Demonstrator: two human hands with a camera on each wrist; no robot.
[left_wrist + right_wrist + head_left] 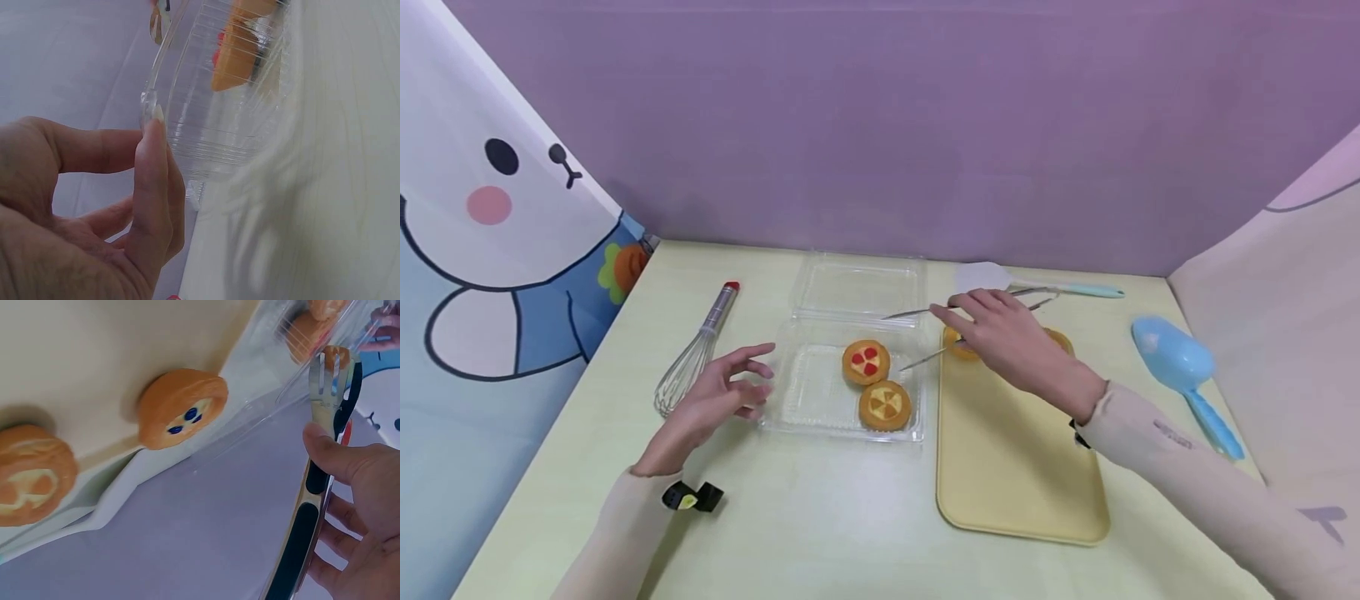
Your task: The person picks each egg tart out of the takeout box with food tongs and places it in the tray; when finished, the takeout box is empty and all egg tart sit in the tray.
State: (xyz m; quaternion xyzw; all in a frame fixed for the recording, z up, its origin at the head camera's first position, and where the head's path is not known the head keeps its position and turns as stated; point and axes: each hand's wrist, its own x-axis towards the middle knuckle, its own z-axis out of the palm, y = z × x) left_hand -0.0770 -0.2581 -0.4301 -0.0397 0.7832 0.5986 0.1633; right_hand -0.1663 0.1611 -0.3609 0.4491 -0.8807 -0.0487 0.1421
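My left hand (722, 392) pinches the left rim of a clear plastic clamshell box (812, 383); its thumb and fingertips meet at the edge in the left wrist view. Inside the box's right half sit a tart with red berries (866, 362) and a tart with a pale wedge pattern (885, 406). My right hand (1000, 333) holds metal tongs (300, 544) with dark grip panels. Their arms stand spread apart with nothing between the tips, which hang over the box's right side. A blueberry tart (181, 409) and another tart (34, 475) lie at the yellow tray's far end, partly hidden by my hand.
The yellow tray (1015, 467) lies right of the box, whose lid (861, 287) is folded back behind it. A whisk (700, 350) lies at the left, a spatula (1075, 288) along the back, and a blue scoop (1176, 354) at the right. A purple backdrop (880, 133) rises behind.
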